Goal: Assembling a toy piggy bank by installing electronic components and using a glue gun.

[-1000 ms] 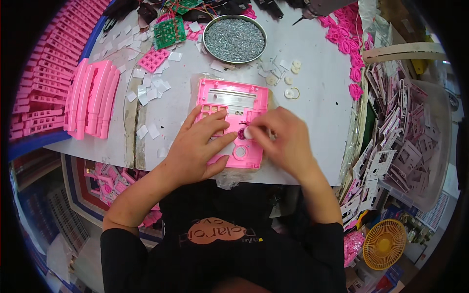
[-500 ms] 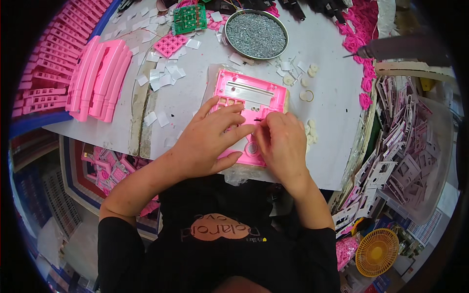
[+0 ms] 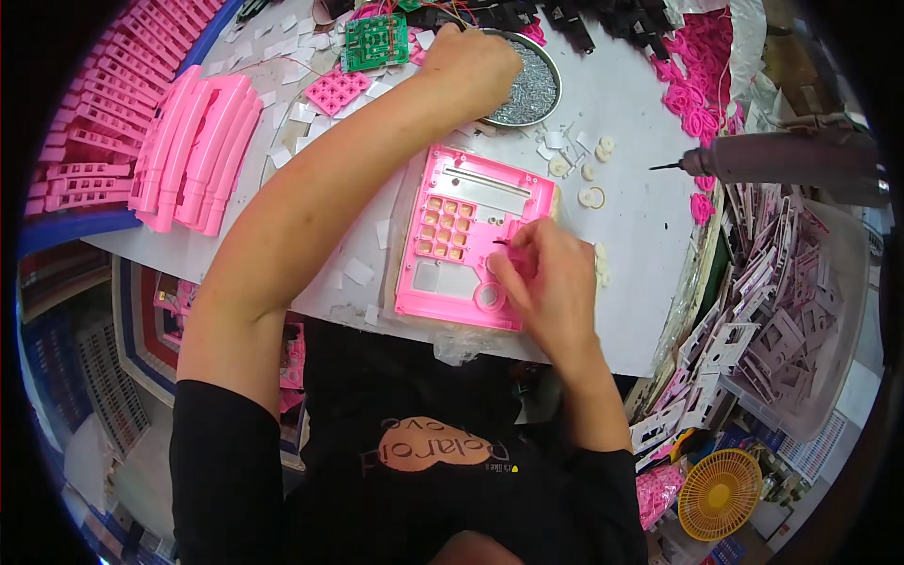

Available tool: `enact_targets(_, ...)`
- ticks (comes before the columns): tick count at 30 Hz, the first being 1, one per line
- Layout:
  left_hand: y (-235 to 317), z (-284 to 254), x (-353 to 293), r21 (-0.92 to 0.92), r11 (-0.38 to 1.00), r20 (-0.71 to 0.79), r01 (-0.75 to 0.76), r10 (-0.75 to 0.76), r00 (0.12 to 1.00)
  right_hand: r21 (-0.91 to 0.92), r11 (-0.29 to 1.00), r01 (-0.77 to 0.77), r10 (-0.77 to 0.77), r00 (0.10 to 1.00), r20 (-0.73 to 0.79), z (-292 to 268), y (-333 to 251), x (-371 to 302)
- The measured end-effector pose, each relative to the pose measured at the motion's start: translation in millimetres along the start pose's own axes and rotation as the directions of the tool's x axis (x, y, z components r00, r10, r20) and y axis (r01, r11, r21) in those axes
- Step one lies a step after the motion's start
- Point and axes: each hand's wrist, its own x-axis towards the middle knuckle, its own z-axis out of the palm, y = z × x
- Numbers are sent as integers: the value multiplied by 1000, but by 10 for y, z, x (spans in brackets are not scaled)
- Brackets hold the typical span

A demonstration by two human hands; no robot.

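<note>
A pink plastic casing (image 3: 452,310) with a square grid of openings and a round ring lies face up on a wrapped pad in front of me. My right hand (image 3: 557,282) rests at its right edge, fingers curled together. Near their tips a small dark piece (image 3: 502,242) shows; whether it is pinched or part of the casing is unclear. Stretched across the table, my left hand (image 3: 476,71) is over a round metal bowl (image 3: 556,94) full of small silvery screws. Its fingers are mostly hidden behind the back of the hand.
An electric screwdriver (image 3: 791,165) hangs at the right. Pink curved parts (image 3: 193,155) stand at the left. A green circuit board (image 3: 375,42), a pink keypad (image 3: 337,91), paper scraps and white round pieces (image 3: 558,167) lie about. A clear bin (image 3: 838,311) of flat parts is at right.
My left hand has left the casing and reached forward to the screw bowl. The right hand stays at the casing's right side, a little lower. The screwdriver hangs lower and further left.
</note>
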Motion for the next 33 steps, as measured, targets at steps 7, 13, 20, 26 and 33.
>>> enact_targets(7,75,27,23,0,995,-101,-102,102,990,456,778,432,-43,761,-647,-968,350,873)
enact_targets(13,-51,124,90,18,995,-115,-102,103,988,765,579,282,-187,959,-212,-1173,99,1327)
enact_targets(20,121,-361,-637,-285,929,-238,-237,171,956,873,452,186,-343,939,-22,-891,200,887)
enact_targets(26,694,-478,-1575,-710,656,-157,-255,205,966,947,208,246,-155,964,-216,-574,-225,267)
enact_targets(33,788,-418,-1696,-686,666,-248,-293,164,955,946,10,325,-333,893,-303,-505,-196,148)
